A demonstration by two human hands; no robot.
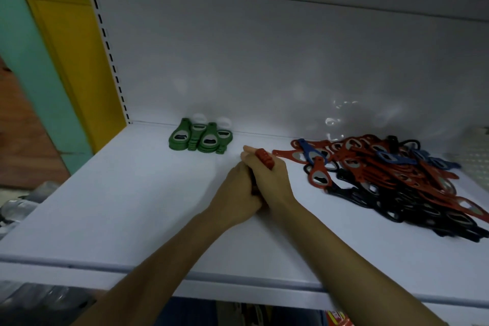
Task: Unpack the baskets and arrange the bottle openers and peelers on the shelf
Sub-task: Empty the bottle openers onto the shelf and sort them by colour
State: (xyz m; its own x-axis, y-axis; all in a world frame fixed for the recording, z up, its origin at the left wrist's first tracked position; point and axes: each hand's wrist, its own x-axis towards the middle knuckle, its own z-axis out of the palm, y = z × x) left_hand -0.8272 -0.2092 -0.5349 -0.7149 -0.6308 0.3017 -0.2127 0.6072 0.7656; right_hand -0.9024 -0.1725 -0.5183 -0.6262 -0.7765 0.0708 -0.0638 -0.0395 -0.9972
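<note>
Far left on the shelf (132, 206) I count two green stacks (200, 139), side by side against the back wall; how many openers are in each I cannot tell. In the middle my left hand (235, 193) and right hand (272, 180) are together, clamped on one red stack (264, 159); I judge I am squaring it up. Next it needs a flat, straight placing near the green. At the right lies one loose pile (397, 174), red, blue and black; too tangled to count.

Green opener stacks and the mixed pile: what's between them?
Head view: left hand and right hand, together gripping a red opener stack; otherwise bare shelf.
</note>
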